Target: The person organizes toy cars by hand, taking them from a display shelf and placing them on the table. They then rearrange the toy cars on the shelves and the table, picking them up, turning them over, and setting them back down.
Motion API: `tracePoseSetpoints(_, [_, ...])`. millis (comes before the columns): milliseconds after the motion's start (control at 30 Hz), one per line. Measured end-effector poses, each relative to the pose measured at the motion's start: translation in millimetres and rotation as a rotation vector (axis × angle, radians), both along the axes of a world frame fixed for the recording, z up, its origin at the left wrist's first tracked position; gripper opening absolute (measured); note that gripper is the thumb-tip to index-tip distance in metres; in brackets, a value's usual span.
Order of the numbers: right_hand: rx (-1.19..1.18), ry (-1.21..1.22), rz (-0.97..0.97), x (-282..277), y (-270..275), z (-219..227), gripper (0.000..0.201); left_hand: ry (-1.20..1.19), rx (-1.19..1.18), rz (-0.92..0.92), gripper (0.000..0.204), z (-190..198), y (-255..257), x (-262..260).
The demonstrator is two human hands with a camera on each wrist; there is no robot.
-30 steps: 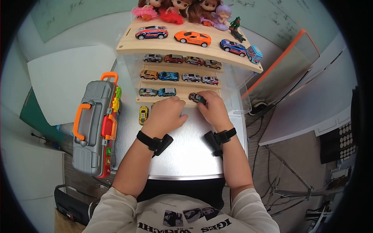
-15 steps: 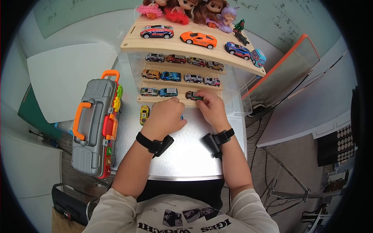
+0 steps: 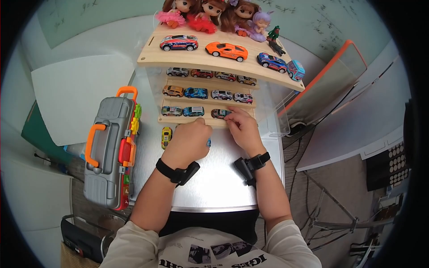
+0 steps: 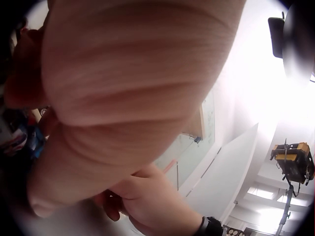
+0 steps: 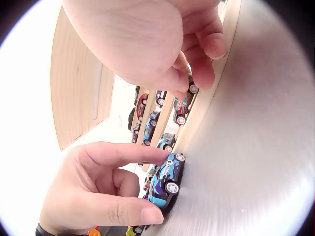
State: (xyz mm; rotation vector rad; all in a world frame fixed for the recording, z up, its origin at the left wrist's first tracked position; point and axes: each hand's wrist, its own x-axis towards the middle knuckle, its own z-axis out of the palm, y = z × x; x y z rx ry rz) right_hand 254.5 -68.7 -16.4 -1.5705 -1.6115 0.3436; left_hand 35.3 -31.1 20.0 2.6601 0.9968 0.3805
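Note:
My left hand (image 3: 187, 140) is at the table just in front of the shelf. In the right wrist view its index finger and thumb grip a blue toy car (image 5: 167, 177) by its two ends, while in the head view the hand hides most of that car. At the bottom tier of the shelf, my right hand (image 3: 245, 129) pinches the right end of a dark green and red toy car (image 3: 219, 113) with its fingertips. This car sits lengthwise on the tier, to the right of a blue toy car with a white roof (image 3: 193, 111). A yellow toy car (image 3: 166, 137) stands left of my left hand.
Several toy cars line the tiered wooden rack (image 3: 210, 101) under a wooden top board (image 3: 154, 53), which carries larger cars and dolls (image 3: 210, 13). Clear side panels (image 3: 272, 105) flank the tiers. A grey toy case (image 3: 107, 154) with orange handles stands at the left of the metal table (image 3: 214, 187).
The dark green and red car has gone from tilted at the tier's right to level along it, shifted slightly left with my right hand. My left hand stays nearly still.

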Motion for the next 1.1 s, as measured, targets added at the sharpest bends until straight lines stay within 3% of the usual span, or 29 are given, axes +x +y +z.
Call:
tracePoseSetpoints(433, [-0.050, 0.028, -0.047, -3, -3, 3, 0.019, 0.031, -0.067, -0.028, 0.039, 2, -2, 2])
tracePoseSetpoints(600, [0.006, 0.000, 0.050, -6, -3, 3, 0.023, 0.055, -0.076, -0.038, 0.041, 2, -2, 4])
tracePoseSetpoints(1033, [0.041, 0.006, 0.046, -6, -10, 15, 0.025, -0.115, -0.161, 0.023, 0.049, 10, -2, 7])
tracePoseSetpoints(1100, [-0.145, 0.277, 0.085, -7, -17, 29, 0.029, -0.127, -0.180, 0.049, 0.049, 7, -2, 8])
